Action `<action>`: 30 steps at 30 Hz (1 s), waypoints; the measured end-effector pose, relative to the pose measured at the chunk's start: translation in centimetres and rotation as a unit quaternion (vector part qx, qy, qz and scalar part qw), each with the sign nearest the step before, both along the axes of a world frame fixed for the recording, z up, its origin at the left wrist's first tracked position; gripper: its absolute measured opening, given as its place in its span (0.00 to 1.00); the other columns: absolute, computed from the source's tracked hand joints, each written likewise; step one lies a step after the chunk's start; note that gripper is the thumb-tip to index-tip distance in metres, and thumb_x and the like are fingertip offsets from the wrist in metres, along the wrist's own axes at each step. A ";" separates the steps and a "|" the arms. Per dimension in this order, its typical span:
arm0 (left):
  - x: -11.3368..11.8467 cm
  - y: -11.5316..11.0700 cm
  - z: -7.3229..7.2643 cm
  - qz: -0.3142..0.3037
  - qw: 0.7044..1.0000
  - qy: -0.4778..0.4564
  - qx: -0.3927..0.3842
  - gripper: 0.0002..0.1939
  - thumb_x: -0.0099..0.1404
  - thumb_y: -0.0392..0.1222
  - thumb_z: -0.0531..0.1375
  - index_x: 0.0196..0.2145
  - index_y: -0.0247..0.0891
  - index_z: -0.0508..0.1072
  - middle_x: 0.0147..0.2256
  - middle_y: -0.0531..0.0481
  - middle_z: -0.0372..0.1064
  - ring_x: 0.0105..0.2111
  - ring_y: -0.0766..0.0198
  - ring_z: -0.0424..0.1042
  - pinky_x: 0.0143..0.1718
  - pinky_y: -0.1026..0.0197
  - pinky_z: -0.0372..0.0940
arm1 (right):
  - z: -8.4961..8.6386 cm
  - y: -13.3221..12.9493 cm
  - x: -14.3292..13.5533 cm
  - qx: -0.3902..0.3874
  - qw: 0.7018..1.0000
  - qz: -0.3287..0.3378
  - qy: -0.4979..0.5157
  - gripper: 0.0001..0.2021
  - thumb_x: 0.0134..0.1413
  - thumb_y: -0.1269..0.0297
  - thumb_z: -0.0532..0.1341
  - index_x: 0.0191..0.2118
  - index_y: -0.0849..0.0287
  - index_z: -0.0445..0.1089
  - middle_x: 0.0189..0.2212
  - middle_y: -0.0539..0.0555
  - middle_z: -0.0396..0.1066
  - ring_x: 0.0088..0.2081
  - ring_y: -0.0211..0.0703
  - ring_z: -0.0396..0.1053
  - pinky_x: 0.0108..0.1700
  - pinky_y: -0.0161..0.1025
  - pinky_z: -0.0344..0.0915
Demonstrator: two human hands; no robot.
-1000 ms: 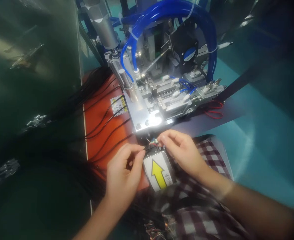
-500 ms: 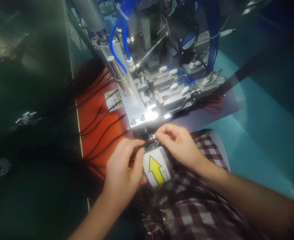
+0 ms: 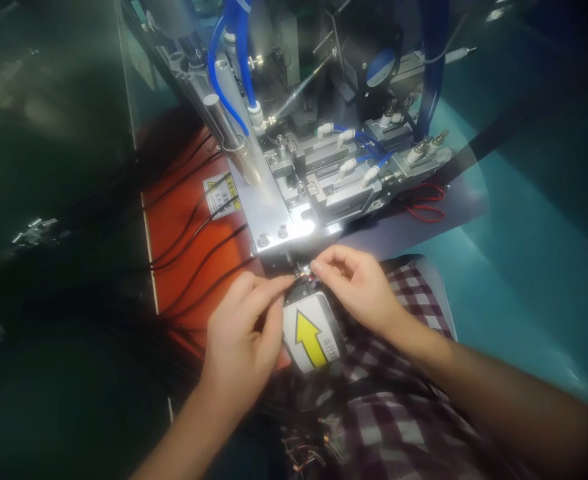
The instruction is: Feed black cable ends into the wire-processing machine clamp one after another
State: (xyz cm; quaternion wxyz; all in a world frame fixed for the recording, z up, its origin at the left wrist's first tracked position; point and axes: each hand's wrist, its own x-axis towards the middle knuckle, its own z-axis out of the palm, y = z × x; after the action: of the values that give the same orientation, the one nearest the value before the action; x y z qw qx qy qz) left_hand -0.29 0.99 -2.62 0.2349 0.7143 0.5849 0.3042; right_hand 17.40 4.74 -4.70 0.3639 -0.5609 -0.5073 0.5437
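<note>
One big metal machine (image 3: 269, 200) with blue hoses (image 3: 244, 67) sits right ahead of you. Your left hand (image 3: 244, 333) is near its front edge, can't tell if it's gripping, and your right hand (image 3: 357, 287) has fingers pinched narrow, just past the yellow-arrow label (image 3: 310, 337), on a tiny wired piece (image 3: 306, 271).

Glossy metal plate (image 3: 271, 203), smooth plastic tubing (image 3: 243, 63), matt cloth garment (image 3: 399, 420).

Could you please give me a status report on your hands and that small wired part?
Right hand pinching the small wired part. Left hand at its other end, exact grip unclear. Metal plate close beyond, not between the hands.
</note>
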 end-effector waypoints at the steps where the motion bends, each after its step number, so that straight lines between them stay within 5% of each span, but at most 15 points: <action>1: 0.0 0.0 0.0 0.002 1.000 0.000 0.002 0.13 0.65 0.31 0.56 0.44 0.42 0.76 0.33 0.53 0.67 0.31 0.69 0.69 0.34 0.64 0.66 | -0.2 -0.2 0.2 0.008 1.000 -0.001 -0.004 0.09 0.57 0.61 0.59 0.29 0.61 0.68 0.29 0.52 0.70 0.30 0.39 0.66 0.33 0.37 0.63; 25: 0.0 0.3 0.0 -0.017 0.999 0.011 0.025 0.14 0.64 0.28 0.56 0.45 0.38 0.76 0.32 0.52 0.64 0.33 0.70 0.66 0.30 0.68 0.62 | -0.3 0.1 0.1 -0.072 0.994 0.001 0.078 0.06 0.51 0.64 0.61 0.29 0.61 0.68 0.22 0.48 0.65 0.24 0.35 0.61 0.26 0.34 0.59; 30: 0.1 0.6 0.0 -0.001 1.000 0.007 0.015 0.13 0.64 0.30 0.58 0.43 0.40 0.77 0.30 0.53 0.63 0.31 0.69 0.65 0.27 0.67 0.61 | -0.4 0.3 0.3 0.014 1.000 0.007 0.005 0.04 0.52 0.67 0.61 0.28 0.60 0.68 0.26 0.50 0.66 0.26 0.35 0.62 0.28 0.34 0.62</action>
State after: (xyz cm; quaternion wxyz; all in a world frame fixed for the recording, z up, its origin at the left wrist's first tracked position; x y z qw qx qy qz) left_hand -0.19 1.62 -2.66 0.2205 0.7202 0.5814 0.3076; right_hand 17.66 4.99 -5.06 0.3704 -0.5492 -0.5175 0.5417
